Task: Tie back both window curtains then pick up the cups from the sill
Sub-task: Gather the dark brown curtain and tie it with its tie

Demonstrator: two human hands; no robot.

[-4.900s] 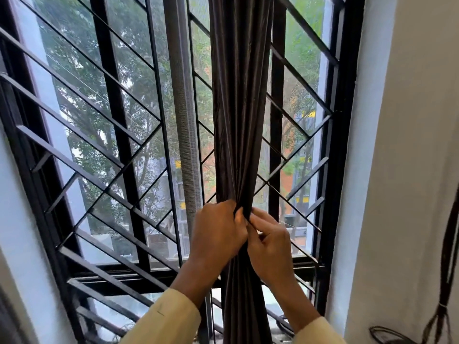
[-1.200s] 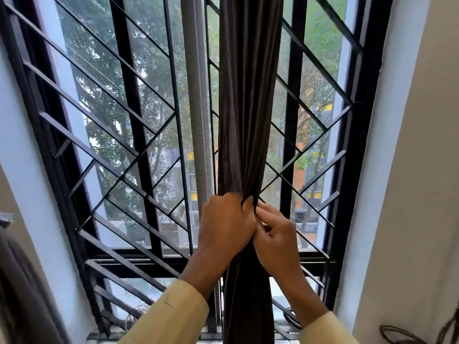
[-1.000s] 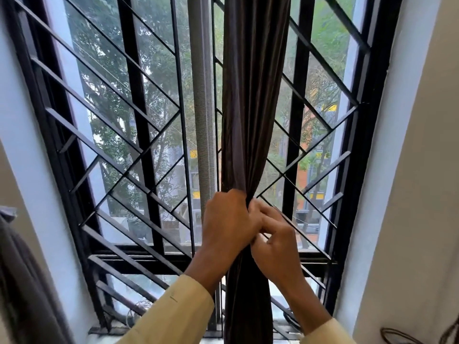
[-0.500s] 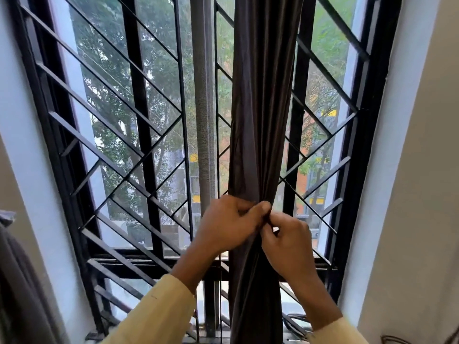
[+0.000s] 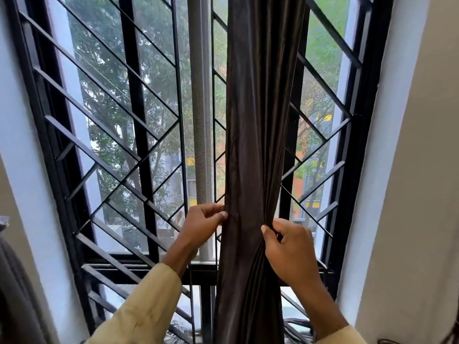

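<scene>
Both hands had come apart since half a second earlier, when they met knuckle to knuckle at the front of the gathered curtain (image 5: 258,150); they then sat on opposite sides of the bundle, with the camera's framing nearly unchanged. Nearest, the pale yellow sleeve (image 5: 146,309) of the left arm rose from the lower edge. The left hand (image 5: 202,225) pinched the curtain's left edge between thumb and fingertips, while the right hand (image 5: 289,247) was clenched on a fold at the bundle's right side, creases fanning down from that grip. No tie or loop could be seen around the fabric, so the curtain was judged gathered but not yet secured. The likely failure was the slick, heavy cloth slipping from the light left-hand pinch and the pleats spreading open again, undoing the gather; a hard pull on the right might also strain the hanging above, which was out of view. Just behind the curtain stood the black window grille (image 5: 139,135), its diagonal bars near enough to snag fabric or knuckles, with a grey rolled screen (image 5: 201,115) beside the bundle. A second dark curtain (image 5: 10,289) was blurred at the far left edge. The sill and cups were not visible; only tangled cables (image 5: 178,331) showed low down. Trees and buildings lay beyond the glass.
</scene>
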